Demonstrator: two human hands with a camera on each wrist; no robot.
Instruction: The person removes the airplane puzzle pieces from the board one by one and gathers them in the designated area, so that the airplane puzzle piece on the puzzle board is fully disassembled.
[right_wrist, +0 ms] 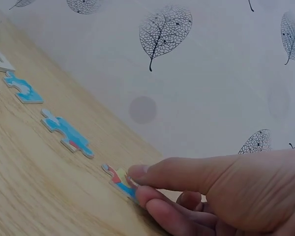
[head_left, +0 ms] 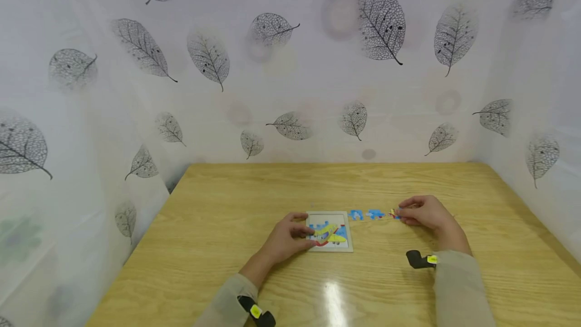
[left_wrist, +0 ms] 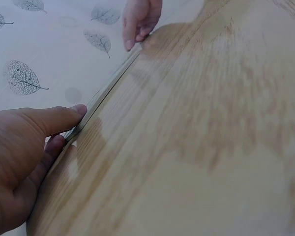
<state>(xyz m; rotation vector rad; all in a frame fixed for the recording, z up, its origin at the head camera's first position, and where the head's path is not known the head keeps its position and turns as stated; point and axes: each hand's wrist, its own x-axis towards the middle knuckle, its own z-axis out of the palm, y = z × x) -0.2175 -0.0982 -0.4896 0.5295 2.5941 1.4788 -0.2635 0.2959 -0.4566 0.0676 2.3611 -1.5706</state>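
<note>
1. L hand (head_left: 286, 238): thumb + fingers clamped on the L edge of the puzzle frame (head_left: 333, 250).
2. Frame's flat on the desk (head_left: 218, 206), just R of that hand. Part-filled pic (head_left: 337, 238) inside, yellow plane on blue w/ some red, white gaps up top.
3. Blue pc (head_left: 356, 215): R of L hand, right by the frame.
4. Blue/red pc (head_left: 374, 214): btwn the hands, nearer the R one.
5. Yellow/red/blue pc (right_wrist: 119, 179): at R hand's fingertips.
6. R hand (head_left: 426, 212): thumb + finger pinched on that pc.
</note>
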